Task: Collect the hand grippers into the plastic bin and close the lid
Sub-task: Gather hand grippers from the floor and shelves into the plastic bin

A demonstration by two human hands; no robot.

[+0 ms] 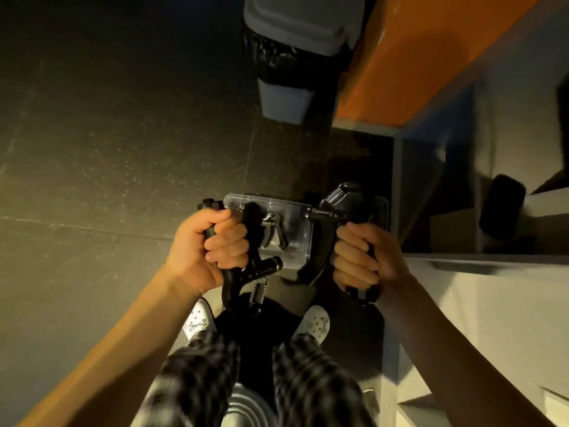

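Both fists are curled tight: my left hand [204,251] grips one black hand gripper [251,232], and my right hand [368,260] grips a second hand gripper [321,238]. I hold them over the clear plastic bin [292,211] on the dark floor [92,149], with a third gripper [272,226] inside it.

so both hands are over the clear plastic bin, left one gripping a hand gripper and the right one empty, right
Not quite. The right hand is not empty: it grips a second hand gripper, as the head view shows. The rest holds: the left hand grips a black hand gripper, and both hands are over the clear plastic bin.
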